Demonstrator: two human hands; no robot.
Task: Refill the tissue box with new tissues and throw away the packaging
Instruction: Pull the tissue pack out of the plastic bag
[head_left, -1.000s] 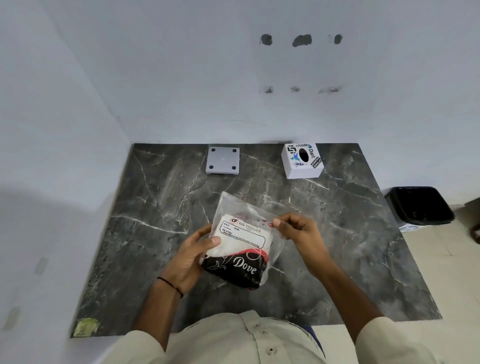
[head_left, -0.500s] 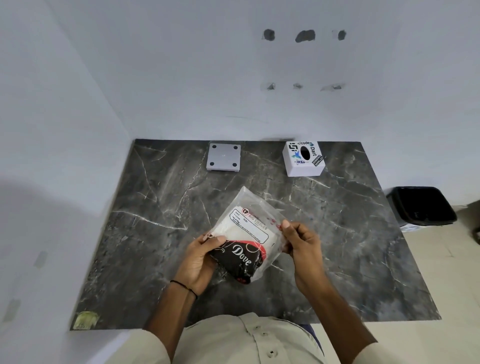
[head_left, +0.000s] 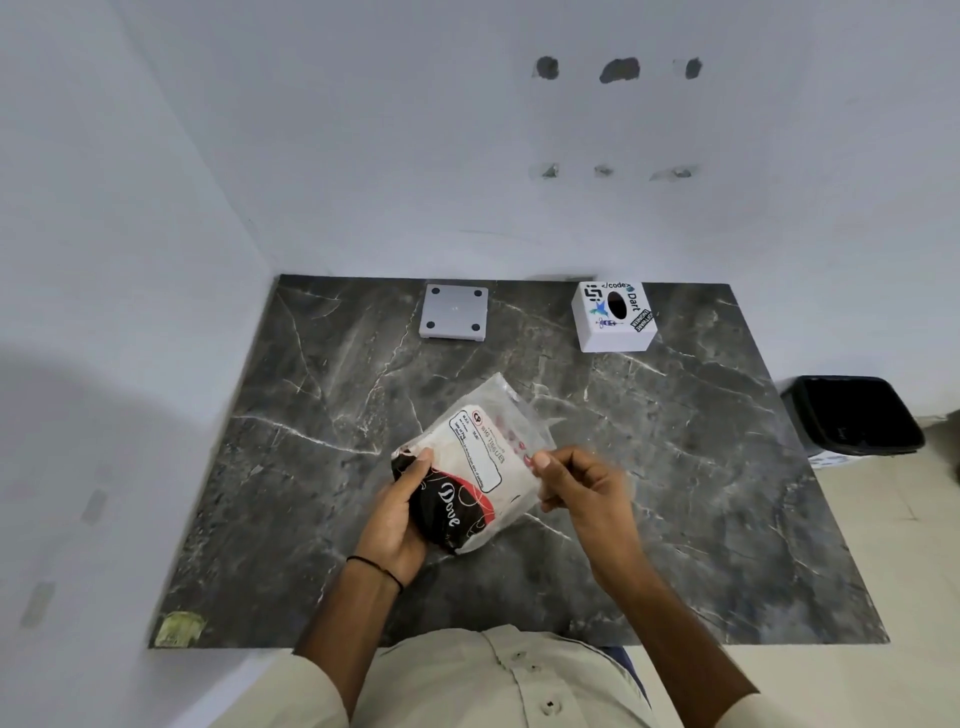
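A clear plastic pack of white tissues (head_left: 478, 462) with a black and red printed end is held above the middle of the dark marble table (head_left: 675, 467). My left hand (head_left: 397, 514) grips its black lower end from the left. My right hand (head_left: 582, 483) pinches the pack's right edge between thumb and fingers. The white cube tissue box (head_left: 614, 316), covered in stickers with a dark oval slot on top, stands at the table's back right, apart from both hands.
A grey square plate (head_left: 454, 312) with dark corner pads lies at the back centre. A black bin (head_left: 852, 413) stands on the floor off the table's right edge. White walls close the left and back sides. A yellowish sticker (head_left: 179, 627) marks the front left corner.
The pack has turned clockwise, so its label now runs sideways. Both hands shifted with it and my right hand's pinch moved along the right edge.
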